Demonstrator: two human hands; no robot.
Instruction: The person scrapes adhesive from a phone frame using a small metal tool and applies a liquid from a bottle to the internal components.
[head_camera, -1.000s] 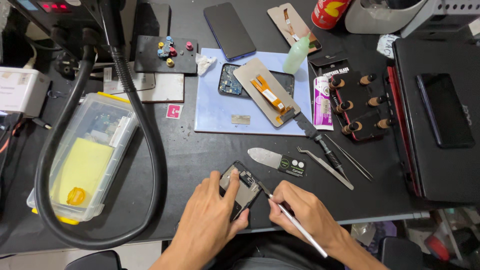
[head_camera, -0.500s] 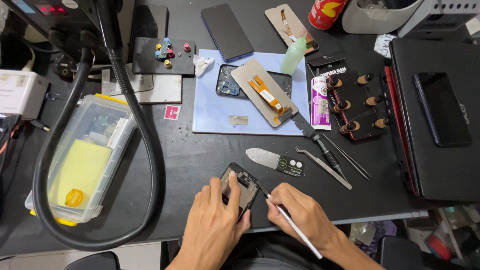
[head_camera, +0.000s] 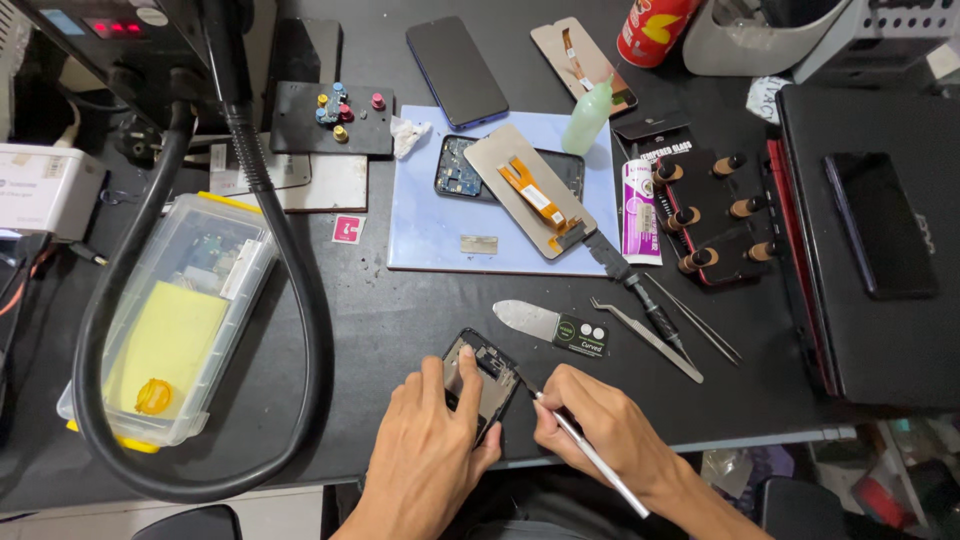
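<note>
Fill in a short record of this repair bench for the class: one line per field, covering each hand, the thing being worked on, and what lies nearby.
Left hand: grips the phone frame, thumb on its face
Right hand: holds a thin tool like a pen, tip at the frame's right edge
Phone frame: open, insides showing, lying at the table's near edge
Just beyond: metal spatula, tweezers
Blue mat: another opened phone with a screen panel laid across it
Left: clear plastic box, black hose

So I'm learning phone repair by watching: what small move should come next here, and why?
Probably ease the thin tool's tip a little further into the opened phone. The right hand holds it pen-style with the tip at the phone's right edge, while the left hand steadies the phone.
</note>
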